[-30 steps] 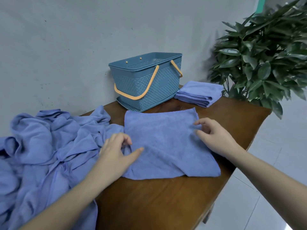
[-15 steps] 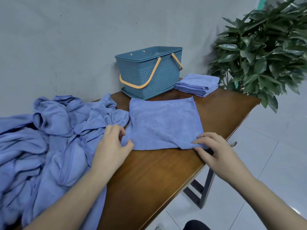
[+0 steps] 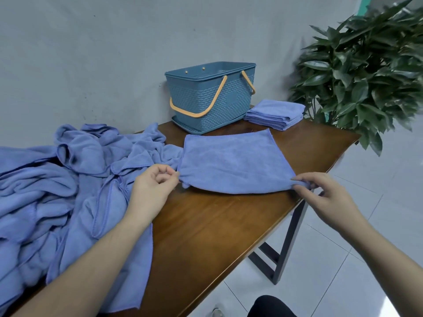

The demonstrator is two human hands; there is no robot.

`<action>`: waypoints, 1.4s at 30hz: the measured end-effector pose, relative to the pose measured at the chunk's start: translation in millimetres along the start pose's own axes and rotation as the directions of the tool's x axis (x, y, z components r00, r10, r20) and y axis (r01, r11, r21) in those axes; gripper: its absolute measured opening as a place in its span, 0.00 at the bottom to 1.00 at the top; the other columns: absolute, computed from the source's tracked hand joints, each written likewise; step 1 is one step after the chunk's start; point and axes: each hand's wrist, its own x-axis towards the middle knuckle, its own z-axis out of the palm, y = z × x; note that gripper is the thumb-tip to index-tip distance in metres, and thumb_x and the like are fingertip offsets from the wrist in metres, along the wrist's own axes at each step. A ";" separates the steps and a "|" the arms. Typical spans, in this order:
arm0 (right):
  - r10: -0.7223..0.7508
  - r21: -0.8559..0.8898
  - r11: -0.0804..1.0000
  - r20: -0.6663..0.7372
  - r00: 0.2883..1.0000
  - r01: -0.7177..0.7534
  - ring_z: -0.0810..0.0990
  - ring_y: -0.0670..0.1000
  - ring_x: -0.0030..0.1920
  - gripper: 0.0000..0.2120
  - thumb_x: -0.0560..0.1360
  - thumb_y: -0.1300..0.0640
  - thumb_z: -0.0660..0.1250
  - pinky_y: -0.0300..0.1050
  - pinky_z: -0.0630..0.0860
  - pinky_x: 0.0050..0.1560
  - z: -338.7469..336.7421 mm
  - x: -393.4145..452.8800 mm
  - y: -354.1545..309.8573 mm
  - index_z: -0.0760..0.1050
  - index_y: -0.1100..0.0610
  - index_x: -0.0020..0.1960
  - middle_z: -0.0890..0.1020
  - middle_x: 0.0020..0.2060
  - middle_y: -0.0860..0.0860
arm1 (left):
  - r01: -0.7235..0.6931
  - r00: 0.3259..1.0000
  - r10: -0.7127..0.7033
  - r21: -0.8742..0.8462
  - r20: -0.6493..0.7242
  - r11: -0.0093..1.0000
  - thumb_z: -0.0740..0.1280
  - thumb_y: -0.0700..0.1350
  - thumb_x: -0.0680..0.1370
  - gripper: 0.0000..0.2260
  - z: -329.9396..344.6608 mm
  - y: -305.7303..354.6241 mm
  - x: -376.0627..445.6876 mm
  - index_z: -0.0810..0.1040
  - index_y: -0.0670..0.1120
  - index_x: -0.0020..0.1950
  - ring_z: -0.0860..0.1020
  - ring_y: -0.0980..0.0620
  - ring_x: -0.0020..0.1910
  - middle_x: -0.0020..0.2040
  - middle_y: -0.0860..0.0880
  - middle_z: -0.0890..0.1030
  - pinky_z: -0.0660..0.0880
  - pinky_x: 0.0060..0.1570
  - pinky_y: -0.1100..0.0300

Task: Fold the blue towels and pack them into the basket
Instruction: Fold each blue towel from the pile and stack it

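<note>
Still folding, not packing yet. Sitting folded in a small stack beside the basket, touching nothing else. Looking empty inside the basket, though hard to tell all the way down. Waiting in a big messy pile on the table. Lying half-folded in the middle, one blue towel. Pinching its near left corner with the left hand, fingers curled. Pinching its near right corner with the right hand, other fingers loose. Lifting the near edge a little.

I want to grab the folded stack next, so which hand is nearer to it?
Right. The right hand lies in front of the folded stack; the left hand is farther, across the flat towel.
</note>
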 end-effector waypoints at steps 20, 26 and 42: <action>0.274 0.596 0.773 -0.004 0.962 -0.217 0.70 0.52 0.32 0.13 0.79 0.72 0.60 0.45 0.66 0.36 -4.8 -0.6 2.6 0.78 0.57 0.45 0.69 0.31 0.53 | 0.026 0.993 -0.011 -0.122 0.121 0.992 0.64 0.30 0.79 0.14 -0.7 0.2 -2.2 0.79 0.50 0.47 0.75 0.59 0.36 0.40 0.54 0.79 0.72 0.38 0.69; 0.271 0.560 0.782 0.089 0.958 -0.273 0.73 0.49 0.33 0.08 0.79 0.67 0.65 0.45 0.69 0.39 -9.3 -0.6 2.1 0.79 0.56 0.48 0.76 0.36 0.51 | 0.001 0.963 0.021 -0.082 0.270 0.997 0.60 0.25 0.76 0.23 -1.3 -4.7 -1.6 0.80 0.52 0.36 0.75 0.54 0.37 0.36 0.53 0.80 0.71 0.41 0.62; 0.230 0.517 0.808 0.164 0.959 -0.282 0.82 0.49 0.47 0.08 0.78 0.65 0.67 0.38 0.80 0.52 -21.8 -0.3 21.0 0.84 0.57 0.50 0.87 0.49 0.51 | -0.036 0.962 0.013 0.077 0.273 0.996 0.60 0.30 0.76 0.24 4.2 -9.2 -3.4 0.86 0.57 0.41 0.66 0.48 0.27 0.37 0.41 0.78 0.62 0.30 0.61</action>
